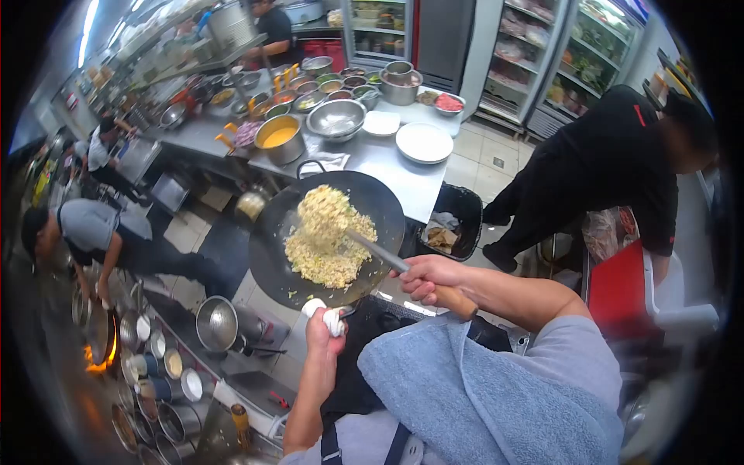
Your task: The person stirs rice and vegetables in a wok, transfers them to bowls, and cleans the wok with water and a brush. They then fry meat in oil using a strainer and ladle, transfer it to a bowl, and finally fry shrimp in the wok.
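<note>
While rice (329,260) sits in a wok (381,195), right grip (428,277) clamped on utensil (378,251), left grip (322,339) clutching cloth (333,321)

Fried rice (325,260) heaped and scattered in my wok (273,252).

The rice is pale yellow with green flecks, part spread across the wok's dark, round bowl, part mounded and blurred over my ladle (380,249). Rice hides the ladle's head; its grey metal shaft slants across the near rim to the wooden handle I grip. I clutch a bunched white cloth (324,316) by that rim.
</note>
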Motion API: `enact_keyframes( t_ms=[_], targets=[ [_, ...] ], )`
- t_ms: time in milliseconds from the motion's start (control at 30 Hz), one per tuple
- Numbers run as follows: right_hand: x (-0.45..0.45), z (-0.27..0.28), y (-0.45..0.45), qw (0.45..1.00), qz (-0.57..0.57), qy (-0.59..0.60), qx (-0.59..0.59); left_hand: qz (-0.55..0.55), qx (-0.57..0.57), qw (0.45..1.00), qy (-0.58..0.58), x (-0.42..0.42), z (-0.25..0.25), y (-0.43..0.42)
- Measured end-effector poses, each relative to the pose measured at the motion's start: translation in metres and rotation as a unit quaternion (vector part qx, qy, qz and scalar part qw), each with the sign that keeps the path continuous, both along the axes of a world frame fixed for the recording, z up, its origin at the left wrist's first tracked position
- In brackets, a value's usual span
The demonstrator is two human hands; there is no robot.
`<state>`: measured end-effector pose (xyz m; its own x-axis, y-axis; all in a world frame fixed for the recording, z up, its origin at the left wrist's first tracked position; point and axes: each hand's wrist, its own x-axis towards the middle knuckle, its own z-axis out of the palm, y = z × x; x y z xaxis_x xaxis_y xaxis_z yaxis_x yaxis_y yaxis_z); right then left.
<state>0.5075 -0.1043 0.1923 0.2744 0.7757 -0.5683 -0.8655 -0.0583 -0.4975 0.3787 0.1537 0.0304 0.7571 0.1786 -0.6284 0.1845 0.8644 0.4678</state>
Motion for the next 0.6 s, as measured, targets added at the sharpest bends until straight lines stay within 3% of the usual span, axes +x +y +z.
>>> enact_keyframes(
  t_ms=[167,333,467,533,600],
  targets=[
    [0.061,0.020,-0.056,0.992,-0.123,-0.001,0.042,-0.016,0.061,0.998,0.007,0.114,0.006,-0.034],
    [0.132,0.018,-0.094,0.975,-0.206,-0.084,-0.012,-0.018,0.073,0.997,-0.001,0.174,0.009,-0.050],
    [0.184,-0.033,-0.104,0.956,-0.228,-0.158,-0.100,-0.025,0.084,0.996,0.011,0.172,0.007,-0.038],
    [0.195,-0.062,-0.100,0.887,-0.210,-0.321,-0.258,-0.029,0.086,0.995,0.029,0.163,0.012,-0.034],
    [0.223,-0.164,-0.121,0.733,-0.104,-0.494,-0.456,-0.029,0.087,0.995,0.033,0.149,0.017,-0.029]
  ],
)
